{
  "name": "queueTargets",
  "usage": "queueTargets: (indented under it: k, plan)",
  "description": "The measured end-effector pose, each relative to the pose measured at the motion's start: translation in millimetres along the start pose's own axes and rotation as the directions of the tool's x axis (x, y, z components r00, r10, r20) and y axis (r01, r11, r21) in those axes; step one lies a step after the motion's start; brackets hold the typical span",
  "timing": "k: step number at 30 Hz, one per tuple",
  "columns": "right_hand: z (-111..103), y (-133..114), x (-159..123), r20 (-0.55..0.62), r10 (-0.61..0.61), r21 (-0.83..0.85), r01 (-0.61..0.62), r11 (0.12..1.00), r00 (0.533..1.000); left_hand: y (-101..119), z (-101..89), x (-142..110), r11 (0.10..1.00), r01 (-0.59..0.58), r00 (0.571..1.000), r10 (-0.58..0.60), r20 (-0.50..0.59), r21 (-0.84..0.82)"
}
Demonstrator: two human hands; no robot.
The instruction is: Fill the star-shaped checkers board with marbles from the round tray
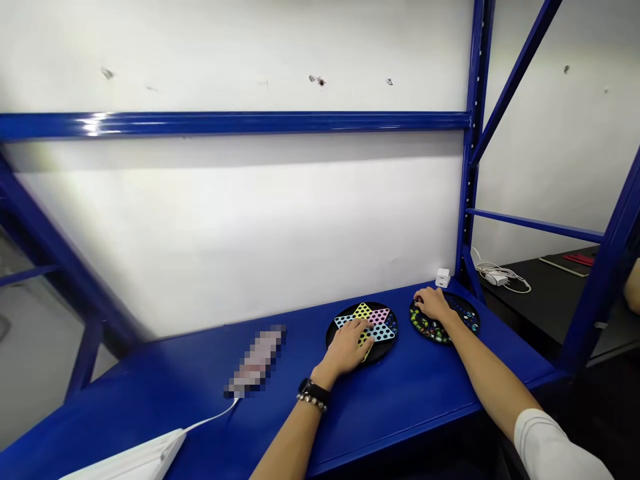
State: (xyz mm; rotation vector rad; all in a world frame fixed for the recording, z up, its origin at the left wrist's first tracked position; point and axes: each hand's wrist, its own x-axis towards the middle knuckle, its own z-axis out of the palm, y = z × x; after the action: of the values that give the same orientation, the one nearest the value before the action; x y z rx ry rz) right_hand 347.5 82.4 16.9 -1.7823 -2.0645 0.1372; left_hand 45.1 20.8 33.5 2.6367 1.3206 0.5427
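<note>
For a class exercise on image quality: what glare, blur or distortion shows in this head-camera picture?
In the head view, glare streaks the blue steel beam; a pixelated patch covers part of the blue shelf top; wide-angle distortion slants the upright; the left diagonal strut looks blurred.

Your left hand point(347, 350) lies palm down, fingers together and angled forward to your right. On your left wrist point(314, 392) sit a black watch point(313, 390) and a beaded bracelet point(311, 402) (the bracelet just below the watch). Your right hand point(433, 305) is cupped, fingers curled downward, with your bare right forearm point(483, 377) reaching out from a white sleeve point(553, 448).
</note>
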Motion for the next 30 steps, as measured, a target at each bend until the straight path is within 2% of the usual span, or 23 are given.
queueTargets:
  k: [2,3,4,5,6,8,9,11,12,13,14,15,17,19,21,23,25,27,30]
  plan:
    - [-0.2,2.5,4.1,-0.058,0.061,0.199,-0.049,0.979,0.996,-0.1,0.2,0.0,1.000,-0.003,1.000,0.003,-0.001,-0.001]
    - [-2.0,4.1,6.4,-0.102,0.123,0.379,-0.076,0.922,0.987,-0.1,0.3,0.0,1.000,-0.005,1.000,0.005,-0.004,-0.001]
    - [-5.2,5.9,8.8,-0.140,0.206,0.579,-0.089,0.811,0.968,-0.2,0.5,0.0,1.000,-0.006,1.000,0.006,-0.008,0.000]
    - [-10.0,8.3,10.7,-0.161,0.294,0.748,-0.078,0.659,0.942,-0.3,0.7,0.0,1.000,-0.006,1.000,0.006,-0.012,0.002]
    - [-16.3,11.2,12.0,-0.166,0.369,0.858,-0.050,0.511,0.915,-0.3,0.9,-0.1,1.000,-0.004,1.000,0.004,-0.015,0.003]
    - [-31.8,19.1,11.9,-0.140,0.456,0.961,0.009,0.278,0.879,-0.5,1.3,-0.4,1.000,0.003,1.000,-0.003,-0.015,0.007]
    - [-40.0,24.0,10.3,-0.118,0.469,0.980,0.025,0.200,0.875,-0.6,1.4,-0.5,1.000,0.005,1.000,-0.005,-0.013,0.007]
    - [-54.3,34.7,3.7,-0.015,0.466,0.999,0.034,-0.032,0.885,-0.7,1.5,-0.8,1.000,0.006,1.000,-0.006,-0.012,0.006]
    - [-59.6,40.2,-1.1,0.041,0.445,0.992,0.015,-0.122,0.895,-0.7,1.5,-0.8,1.000,0.003,1.000,-0.003,-0.013,0.006]
    - [-63.5,45.5,-6.9,0.087,0.421,0.986,-0.018,-0.165,0.903,-0.7,1.4,-0.8,1.000,0.000,1.000,0.000,-0.015,0.006]
    - [-66.1,50.8,-13.6,0.115,0.405,0.987,-0.061,-0.146,0.907,-0.7,1.4,-0.8,1.000,-0.002,1.000,0.002,-0.019,0.005]
    - [-67.7,55.9,-21.0,0.127,0.397,0.992,-0.109,-0.070,0.909,-0.7,1.4,-0.8,1.000,-0.003,1.000,0.003,-0.021,0.004]
    - [-69.4,66.6,-37.6,0.105,0.397,0.944,-0.217,0.247,0.912,-0.7,1.5,-0.6,1.000,-0.001,1.000,0.001,-0.025,0.001]
    - [-71.3,78.2,-54.8,0.059,0.389,0.780,-0.286,0.557,0.919,-1.0,1.8,-0.3,1.000,0.003,1.000,-0.003,-0.025,-0.002]
    - [-73.8,89.4,-70.4,0.008,0.388,0.613,-0.311,0.726,0.922,-1.7,2.2,-0.1,1.000,0.003,1.000,-0.003,-0.016,-0.004]
    - [-75.3,97.2,-82.7,-0.041,0.398,0.416,-0.347,0.841,0.916,-2.5,2.5,0.1,1.000,0.002,1.000,-0.002,-0.011,-0.006]
    - [-73.8,98.2,-91.2,-0.053,0.388,0.136,-0.379,0.915,0.920,-3.4,3.0,0.1,1.000,0.002,1.000,-0.002,-0.011,-0.007]
    - [-68.7,91.9,-96.4,-0.012,0.367,-0.068,-0.367,0.928,0.930,-4.2,3.6,0.0,1.000,0.002,1.000,-0.003,-0.015,-0.008]
    - [-57.7,74.8,-98.5,0.033,0.310,-0.246,-0.293,0.924,0.950,-5.1,4.4,-0.2,1.000,-0.003,1.000,0.002,-0.012,-0.007]
